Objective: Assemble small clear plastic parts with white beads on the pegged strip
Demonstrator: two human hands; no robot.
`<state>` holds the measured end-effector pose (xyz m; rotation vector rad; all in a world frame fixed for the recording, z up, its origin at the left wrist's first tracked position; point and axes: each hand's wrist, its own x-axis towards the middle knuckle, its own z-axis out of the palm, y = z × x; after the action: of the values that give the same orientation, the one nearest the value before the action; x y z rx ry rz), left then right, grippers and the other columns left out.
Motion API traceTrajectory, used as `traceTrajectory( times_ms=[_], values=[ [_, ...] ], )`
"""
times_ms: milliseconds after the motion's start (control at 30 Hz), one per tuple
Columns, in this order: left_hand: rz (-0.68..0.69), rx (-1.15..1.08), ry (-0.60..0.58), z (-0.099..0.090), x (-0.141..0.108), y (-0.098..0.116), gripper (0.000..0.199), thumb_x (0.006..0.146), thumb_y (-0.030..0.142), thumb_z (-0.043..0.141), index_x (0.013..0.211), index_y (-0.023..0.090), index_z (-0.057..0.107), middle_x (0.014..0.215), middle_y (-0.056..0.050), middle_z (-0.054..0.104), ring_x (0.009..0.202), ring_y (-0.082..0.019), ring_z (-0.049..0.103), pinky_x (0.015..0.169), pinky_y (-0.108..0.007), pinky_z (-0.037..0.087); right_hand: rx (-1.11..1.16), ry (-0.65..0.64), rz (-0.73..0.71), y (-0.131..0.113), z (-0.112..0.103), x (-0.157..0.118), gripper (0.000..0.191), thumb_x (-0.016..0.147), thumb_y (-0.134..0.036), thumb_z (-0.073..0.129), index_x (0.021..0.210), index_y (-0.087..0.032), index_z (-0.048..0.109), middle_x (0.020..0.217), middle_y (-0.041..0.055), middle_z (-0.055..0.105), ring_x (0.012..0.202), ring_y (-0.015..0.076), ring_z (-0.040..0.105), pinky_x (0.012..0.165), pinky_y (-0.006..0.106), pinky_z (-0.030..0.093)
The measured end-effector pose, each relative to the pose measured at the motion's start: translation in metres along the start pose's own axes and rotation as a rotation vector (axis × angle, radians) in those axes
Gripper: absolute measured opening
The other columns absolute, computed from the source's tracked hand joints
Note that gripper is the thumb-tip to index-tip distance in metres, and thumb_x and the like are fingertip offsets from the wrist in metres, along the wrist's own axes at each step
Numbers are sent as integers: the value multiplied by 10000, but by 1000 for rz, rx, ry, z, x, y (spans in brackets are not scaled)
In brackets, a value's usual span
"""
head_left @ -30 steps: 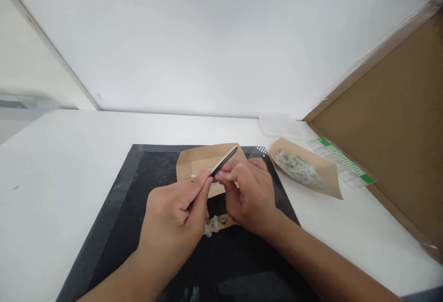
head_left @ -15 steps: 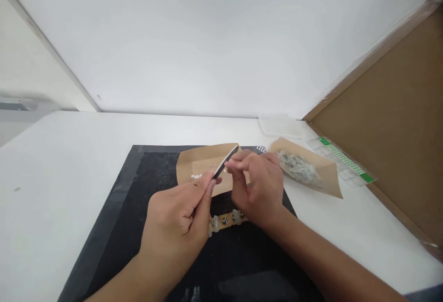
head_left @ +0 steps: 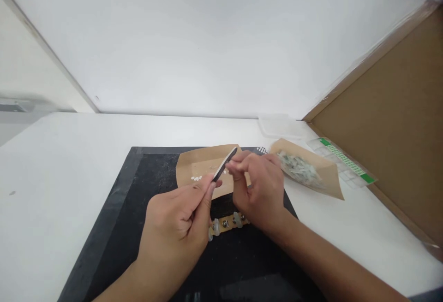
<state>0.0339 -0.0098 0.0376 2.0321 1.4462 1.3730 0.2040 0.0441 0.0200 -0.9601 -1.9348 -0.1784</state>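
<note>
Thumb and fingers of my left hand point(head_left: 176, 228) pinch the lower end of a slim nail file point(head_left: 224, 164), dark on one face and pale along the other, which slants up to the right. My right hand point(head_left: 261, 186) is closed in a pinch beside the file's middle; whatever its fingertips hold is too small to make out. Below the hands lies a tan strip point(head_left: 226, 224) bearing round metal pieces and translucent nail-shaped pieces, partly covered by my hands. Behind them, small white pieces point(head_left: 196, 178) rest on a brown paper sheet point(head_left: 187, 166).
A black mat point(head_left: 138, 200) lies under the work on the white table point(head_left: 41, 191). To the right, brown paper point(head_left: 332, 184) holds many translucent pieces point(head_left: 299, 168). Beyond it are a green-marked clear sheet point(head_left: 346, 161) and a clear tray point(head_left: 280, 126). A brown board point(head_left: 391, 122) borders the right.
Both hands stay almost in place, with the file in my left hand and my right fingertips close beside it. The view has shifted very slightly.
</note>
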Motion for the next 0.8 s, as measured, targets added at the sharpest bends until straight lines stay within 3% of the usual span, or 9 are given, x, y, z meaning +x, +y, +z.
traceTrajectory(
  times_ms=[133,200,300,500,567,667,733,800],
  values=[
    [38,36,3,0,0,-1,409,1003,160,597,597,197,630,493,52,546,401,-70,522,464,-186,420,18,-21,-4,0,2,-1,242,988,-107,618,826,-226,482,827,-21,763,703,136,706,715,371,354],
    [53,54,6,0,-1,-1,372,1000,145,594,638,197,658,518,47,565,417,-73,536,482,-184,434,22,11,12,-1,2,-2,240,984,-98,625,839,-226,484,830,-21,763,710,137,707,724,369,358],
    [83,93,21,-2,-1,-1,310,1002,142,594,716,190,706,552,40,589,429,-73,533,474,-188,417,97,-68,7,-3,2,-3,238,978,-91,616,841,-228,476,811,-23,756,735,147,726,709,363,352],
    [61,70,20,-1,0,-2,306,1017,158,596,738,181,721,577,42,629,449,-65,559,512,-177,447,69,-6,11,-1,5,-6,223,974,-99,620,837,-227,500,830,-19,769,734,147,729,720,365,358],
    [51,99,23,-1,-1,-6,233,1021,174,607,846,191,760,589,52,653,467,-73,593,532,-183,464,112,-23,18,-1,6,-8,212,983,-114,636,846,-224,517,835,-21,772,750,145,738,726,363,361],
    [96,266,91,-5,0,-18,193,1033,217,610,1152,195,760,747,20,769,596,-118,703,602,-224,502,153,-36,26,-3,5,-9,211,978,-131,682,846,-216,542,824,-25,771,755,141,747,731,354,372],
    [105,431,139,-10,4,-28,231,1046,260,591,1220,214,736,935,-19,827,718,-160,760,656,-262,517,172,-28,37,-3,1,-9,197,968,-140,713,850,-213,573,813,-31,770,759,138,753,740,342,390],
    [8,632,160,-17,10,-37,248,1052,310,565,1208,225,738,935,-35,833,719,-204,762,640,-304,499,196,-7,40,-3,-3,-8,195,955,-143,742,846,-213,597,805,-39,772,746,131,756,742,333,402]
  ],
)
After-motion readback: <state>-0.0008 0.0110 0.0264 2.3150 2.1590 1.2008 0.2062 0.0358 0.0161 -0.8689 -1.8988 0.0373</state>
